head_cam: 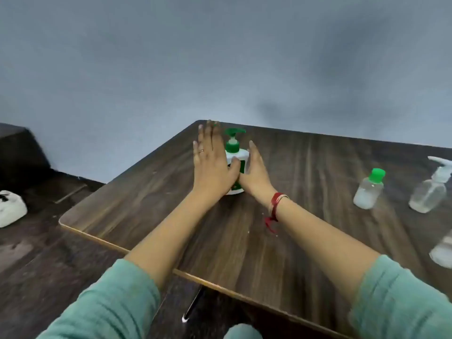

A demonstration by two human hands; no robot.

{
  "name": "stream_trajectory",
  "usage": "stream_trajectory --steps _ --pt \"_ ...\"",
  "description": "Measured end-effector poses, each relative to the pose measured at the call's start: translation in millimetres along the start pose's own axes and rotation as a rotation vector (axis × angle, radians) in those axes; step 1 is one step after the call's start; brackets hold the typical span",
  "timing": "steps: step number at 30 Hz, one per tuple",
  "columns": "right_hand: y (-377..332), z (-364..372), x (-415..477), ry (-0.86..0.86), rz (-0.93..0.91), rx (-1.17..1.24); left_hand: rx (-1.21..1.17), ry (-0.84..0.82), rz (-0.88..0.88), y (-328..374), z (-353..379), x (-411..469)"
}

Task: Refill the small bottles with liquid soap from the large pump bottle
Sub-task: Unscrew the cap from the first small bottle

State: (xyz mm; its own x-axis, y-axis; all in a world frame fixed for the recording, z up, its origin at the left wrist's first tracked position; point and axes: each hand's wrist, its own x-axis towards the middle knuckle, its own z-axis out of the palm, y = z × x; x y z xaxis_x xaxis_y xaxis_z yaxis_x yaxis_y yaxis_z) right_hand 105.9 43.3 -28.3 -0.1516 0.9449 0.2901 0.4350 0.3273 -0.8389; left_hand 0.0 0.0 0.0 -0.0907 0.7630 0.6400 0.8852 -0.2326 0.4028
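A large white pump bottle (236, 156) with a green pump head stands upright on the dark wooden table (305, 192), near its far left corner. My left hand (211, 162) is flat with straight fingers against the bottle's left side. My right hand (254, 171) lies with straight fingers along its right side. To the right stands a small clear bottle (368, 193) with a green cap. Beyond it is a clear bottle with a white pump (431, 189). Another clear bottle (442, 252) is cut off by the right edge and blurred.
The table's front edge (171, 267) runs diagonally from left to lower right. A white object (9, 207) lies on the dark floor at the far left. A grey wall fills the upper half of the view.
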Motion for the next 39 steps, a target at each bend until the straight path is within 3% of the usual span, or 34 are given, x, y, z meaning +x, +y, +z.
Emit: stream_trajectory --steps 17,22,39 --pt "21 9 16 0.014 0.063 0.188 -0.073 -0.067 -0.010 2 16 12" --pt "25 -2 12 0.027 0.058 0.140 -0.231 -0.086 -0.022 13 21 12" --pt "35 -71 -43 0.054 0.121 0.096 -0.271 -0.112 0.127 70 38 -12"
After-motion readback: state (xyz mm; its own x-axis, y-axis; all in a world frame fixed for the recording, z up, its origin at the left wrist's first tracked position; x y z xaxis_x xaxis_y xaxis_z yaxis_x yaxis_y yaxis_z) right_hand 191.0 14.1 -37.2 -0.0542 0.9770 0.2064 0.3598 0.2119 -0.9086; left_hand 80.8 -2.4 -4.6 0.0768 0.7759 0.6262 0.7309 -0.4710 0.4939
